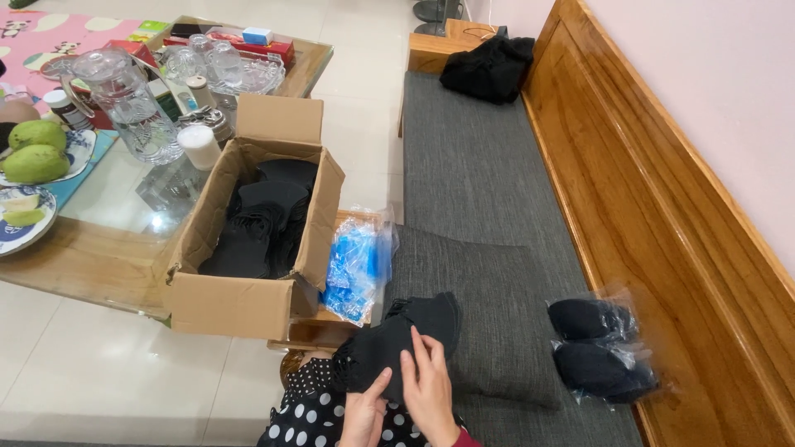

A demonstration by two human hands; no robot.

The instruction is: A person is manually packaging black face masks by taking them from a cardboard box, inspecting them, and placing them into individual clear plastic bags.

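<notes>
Both your hands close on the stack of black masks (397, 343), left hand (364, 414) underneath, right hand (429, 389) on top, squaring it over your lap. The open cardboard box (248, 302) with more sits within reach.

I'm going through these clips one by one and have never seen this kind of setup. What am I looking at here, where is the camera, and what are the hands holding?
There is no machine here: a person wears one camera on the head, so the single picture looks down at their own two bare hands. The left hand and right hand both grip a stack of black fabric pieces over a polka-dot lap. In front stands an open cardboard box with more black pieces inside, and beside it a bundle of blue plastic bags. The person sits on a wooden bench with a grey cushion; on it lie two clear bags of black items. To the left, a glass-topped table carries a glass jug and green mangoes.
</notes>
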